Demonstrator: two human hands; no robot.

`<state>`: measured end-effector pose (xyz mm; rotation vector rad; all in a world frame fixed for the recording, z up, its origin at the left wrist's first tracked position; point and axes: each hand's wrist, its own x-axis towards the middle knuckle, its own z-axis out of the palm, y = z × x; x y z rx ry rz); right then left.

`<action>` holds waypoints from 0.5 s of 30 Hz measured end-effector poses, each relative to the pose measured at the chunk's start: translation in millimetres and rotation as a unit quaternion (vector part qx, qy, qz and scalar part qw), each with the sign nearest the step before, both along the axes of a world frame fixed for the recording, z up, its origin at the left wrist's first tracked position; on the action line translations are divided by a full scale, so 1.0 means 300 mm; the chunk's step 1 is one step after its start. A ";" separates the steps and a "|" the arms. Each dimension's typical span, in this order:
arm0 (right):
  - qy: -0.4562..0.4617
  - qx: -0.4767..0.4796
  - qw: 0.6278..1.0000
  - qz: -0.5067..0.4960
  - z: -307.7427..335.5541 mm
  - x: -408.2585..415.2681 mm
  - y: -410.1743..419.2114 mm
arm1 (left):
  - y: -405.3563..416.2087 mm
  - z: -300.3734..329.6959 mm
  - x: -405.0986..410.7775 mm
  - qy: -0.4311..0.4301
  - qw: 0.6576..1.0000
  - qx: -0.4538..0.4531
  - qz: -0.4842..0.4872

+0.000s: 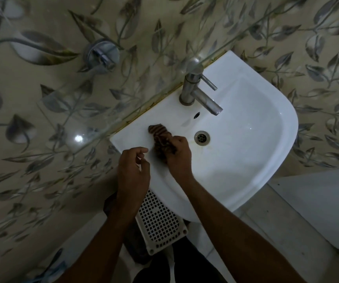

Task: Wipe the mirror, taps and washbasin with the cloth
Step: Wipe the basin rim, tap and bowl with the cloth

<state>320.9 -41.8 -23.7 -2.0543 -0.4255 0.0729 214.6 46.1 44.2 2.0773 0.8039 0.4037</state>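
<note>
A white washbasin point(256, 127) is fixed to a leaf-patterned tiled wall. A steel tap point(197, 92) stands at its back rim, spout over the bowl. The drain point(202, 137) lies in the bowl's middle. My right hand point(179, 156) grips a brown ribbed cloth point(160, 135), which rests on the basin's left rim. My left hand point(132, 170) hovers just left of the cloth, over the rim, fingers loosely curled and holding nothing. No mirror is in view.
A glass shelf point(107, 99) juts from the wall above the basin's back edge. A round chrome wall fitting point(102, 55) sits on the tiles at upper left. A white perforated basket point(160, 221) stands below the basin. A white fixture point(324, 205) is at the right.
</note>
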 end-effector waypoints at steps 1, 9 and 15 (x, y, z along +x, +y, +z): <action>0.011 0.006 1.000 -0.023 -0.003 -0.007 0.004 | -0.001 0.002 -0.008 -0.003 1.000 0.001 0.003; -0.023 -0.011 0.994 0.104 0.005 -0.118 0.043 | 0.000 0.013 -0.050 0.002 1.000 -0.018 0.015; 0.026 -0.096 0.993 0.058 -0.087 -0.059 -0.032 | -0.021 0.003 -0.067 0.002 1.000 -0.031 0.003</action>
